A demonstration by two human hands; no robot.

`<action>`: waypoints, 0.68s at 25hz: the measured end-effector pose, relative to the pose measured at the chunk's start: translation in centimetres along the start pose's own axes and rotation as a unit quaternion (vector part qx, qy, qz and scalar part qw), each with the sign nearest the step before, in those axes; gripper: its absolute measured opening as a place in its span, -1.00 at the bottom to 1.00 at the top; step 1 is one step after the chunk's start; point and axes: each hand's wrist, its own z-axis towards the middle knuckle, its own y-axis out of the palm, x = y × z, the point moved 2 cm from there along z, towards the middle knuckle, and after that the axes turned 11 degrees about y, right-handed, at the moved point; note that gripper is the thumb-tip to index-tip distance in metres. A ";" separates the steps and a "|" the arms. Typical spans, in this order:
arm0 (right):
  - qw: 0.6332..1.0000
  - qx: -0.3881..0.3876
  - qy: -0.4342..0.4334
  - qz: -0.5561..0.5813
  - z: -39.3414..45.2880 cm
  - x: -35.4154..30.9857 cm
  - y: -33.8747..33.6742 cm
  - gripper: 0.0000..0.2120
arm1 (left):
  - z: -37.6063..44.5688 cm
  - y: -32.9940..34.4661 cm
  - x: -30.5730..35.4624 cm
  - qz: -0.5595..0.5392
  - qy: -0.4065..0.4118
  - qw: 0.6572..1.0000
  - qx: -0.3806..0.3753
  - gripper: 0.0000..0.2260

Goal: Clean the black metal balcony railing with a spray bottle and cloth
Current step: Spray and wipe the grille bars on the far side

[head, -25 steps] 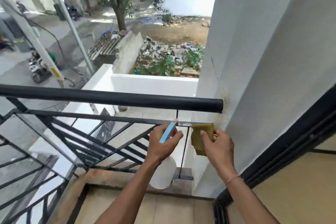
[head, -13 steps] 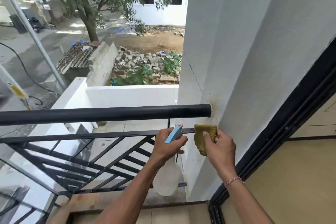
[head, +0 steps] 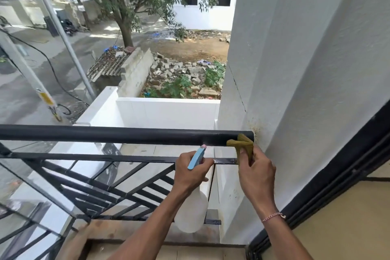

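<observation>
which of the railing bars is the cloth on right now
The thick round top handrail, at its end by the white wall. The right hand presses the olive cloth there; the thinner flat bar below is uncovered.

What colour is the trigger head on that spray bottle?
Light blue, with a small pink nozzle tip, on the spray bottle the left hand holds; head view shows it.

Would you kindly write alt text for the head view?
A person's right hand presses a yellow-green cloth to the wall end of the black balcony railing's top bar, while the left hand holds a spray bottle just below it.
</observation>
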 end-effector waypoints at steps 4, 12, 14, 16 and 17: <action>0.980 0.069 -0.161 -0.093 3.7 -1.3 2.2 -0.58 | 0.1 -1.0 0.4 0.020 0.004 1.000 0.024 -0.77; 0.864 -0.031 -0.217 -0.454 5.9 3.7 5.2 -0.28 | 0.3 -2.7 0.2 -0.002 -0.015 1.000 0.014 -0.77; 0.879 -0.024 -0.227 -0.420 6.2 4.3 5.4 -0.45 | 0.4 -3.4 0.4 -0.004 -0.020 1.000 0.008 -0.78; 0.913 -0.053 -0.209 -0.347 6.7 3.8 6.3 -0.51 | 0.5 -4.4 0.3 -0.009 -0.028 0.999 0.015 -0.79; 0.931 -0.068 -0.203 -0.297 6.8 3.3 7.1 -0.53 | 0.5 -5.0 0.2 -0.009 -0.030 0.999 0.022 -0.79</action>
